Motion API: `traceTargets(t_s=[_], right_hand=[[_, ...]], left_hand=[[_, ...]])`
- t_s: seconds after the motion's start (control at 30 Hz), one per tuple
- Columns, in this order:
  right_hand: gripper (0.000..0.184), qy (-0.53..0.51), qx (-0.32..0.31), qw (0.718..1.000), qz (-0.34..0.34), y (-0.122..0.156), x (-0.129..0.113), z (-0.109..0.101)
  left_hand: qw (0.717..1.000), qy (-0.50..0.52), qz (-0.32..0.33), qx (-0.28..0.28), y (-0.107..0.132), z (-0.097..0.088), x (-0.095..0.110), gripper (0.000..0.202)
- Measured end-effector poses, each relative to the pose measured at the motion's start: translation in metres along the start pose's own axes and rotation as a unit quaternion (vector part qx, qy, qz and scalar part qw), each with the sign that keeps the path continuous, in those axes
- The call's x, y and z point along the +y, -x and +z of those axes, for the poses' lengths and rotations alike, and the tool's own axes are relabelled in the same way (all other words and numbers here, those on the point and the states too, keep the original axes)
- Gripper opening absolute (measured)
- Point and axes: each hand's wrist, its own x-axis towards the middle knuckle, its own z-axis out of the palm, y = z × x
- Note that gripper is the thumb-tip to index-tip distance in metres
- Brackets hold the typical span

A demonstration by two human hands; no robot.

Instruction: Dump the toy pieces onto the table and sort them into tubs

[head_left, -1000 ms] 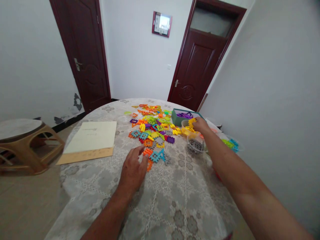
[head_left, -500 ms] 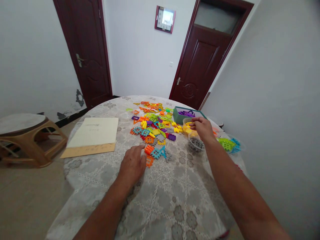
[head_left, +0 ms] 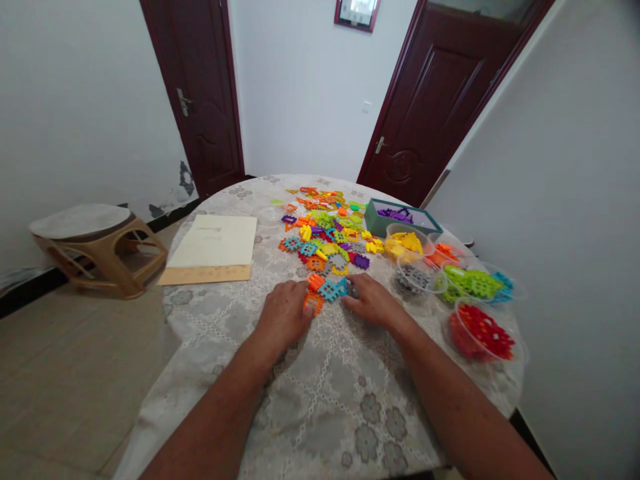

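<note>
A heap of colourful plastic interlocking pieces (head_left: 330, 237) lies in the middle of a round table with a lace cloth (head_left: 320, 393). My left hand (head_left: 284, 317) rests on the cloth, its fingers curled onto an orange piece (head_left: 313, 304) at the near edge of the heap. My right hand (head_left: 371, 304) lies just to the right, fingers stretched flat, their tips on a grey piece (head_left: 352, 291). Between the two hands sit light blue pieces (head_left: 331, 290).
At the right stand a teal box of purple pieces (head_left: 400, 216) and clear bowls of yellow (head_left: 407, 241), grey (head_left: 413, 280), orange (head_left: 445, 252), green (head_left: 471, 283) and red pieces (head_left: 481, 331). A cream folder (head_left: 215, 244) lies at the left. A wooden stool (head_left: 95, 248) stands on the floor.
My right hand has left the yellow bowl and come back to the near edge of the heap, beside my left hand. The view has tilted down and right, showing more bowls.
</note>
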Motion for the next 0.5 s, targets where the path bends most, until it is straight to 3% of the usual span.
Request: traceTargets(t_s=[0.13,0.3,0.4,0.5], right_hand=[[0.059,-0.017,-0.030,0.999,0.031,0.005,0.004,-0.001],[0.034,-0.047,-0.024,0.999,0.007,0.003,0.004,-0.008],[0.028,-0.060,0.070,0.996,-0.010,0.004,0.006,-0.019],[0.029,-0.015,0.239,0.971,-0.018,0.005,0.017,-0.036]], left_hand=[[0.999,-0.037,-0.009,-0.012,0.001,-0.002,0.009,0.038],[0.998,-0.051,-0.002,-0.022,0.002,-0.005,0.015,0.036],[0.998,-0.051,0.002,-0.027,0.003,-0.005,0.014,0.035],[0.998,-0.046,0.006,-0.030,0.003,-0.003,0.013,0.039]])
